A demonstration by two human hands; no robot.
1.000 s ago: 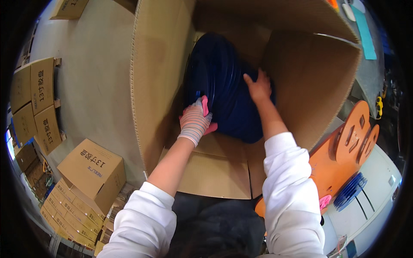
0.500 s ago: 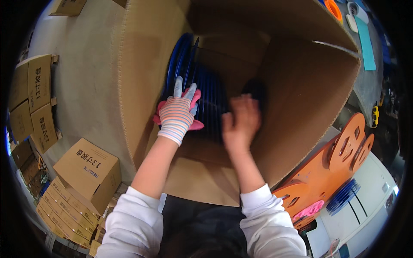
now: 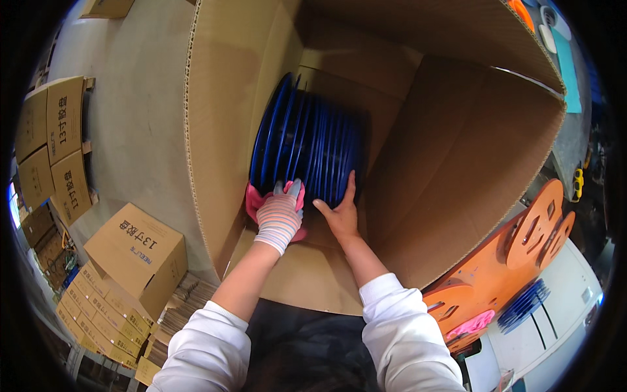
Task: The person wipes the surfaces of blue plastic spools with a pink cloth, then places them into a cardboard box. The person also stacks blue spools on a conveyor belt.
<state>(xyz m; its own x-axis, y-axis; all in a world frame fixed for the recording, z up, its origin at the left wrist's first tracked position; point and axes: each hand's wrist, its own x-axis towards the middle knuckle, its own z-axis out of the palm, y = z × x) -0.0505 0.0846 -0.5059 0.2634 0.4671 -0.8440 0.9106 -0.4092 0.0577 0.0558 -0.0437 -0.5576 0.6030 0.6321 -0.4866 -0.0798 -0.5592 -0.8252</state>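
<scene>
A row of thin blue reel discs (image 3: pixel 313 144) stands on edge, side by side, inside a large open cardboard box (image 3: pixel 457 144). My left hand (image 3: pixel 279 215), in a striped glove with grey fingertips, is closed on a pink cloth (image 3: pixel 256 201). It presses the cloth to the near edges of the discs at the row's left part. My bare right hand (image 3: pixel 341 215) lies against the near right end of the row, with thumb and fingers spread. The undersides of the discs are hidden in the box.
Stacked cartons (image 3: pixel 104 313) and a single larger carton (image 3: pixel 137 251) are on the left. Right of the box stands an orange panel (image 3: pixel 483 261) with round plates, a second pink cloth (image 3: pixel 471 323) and more blue discs (image 3: pixel 524 306) beside it.
The discs show lower in the view and less covered. My left hand has moved down with the cloth to their near edges; my right hand has come down and left to the row's end.
</scene>
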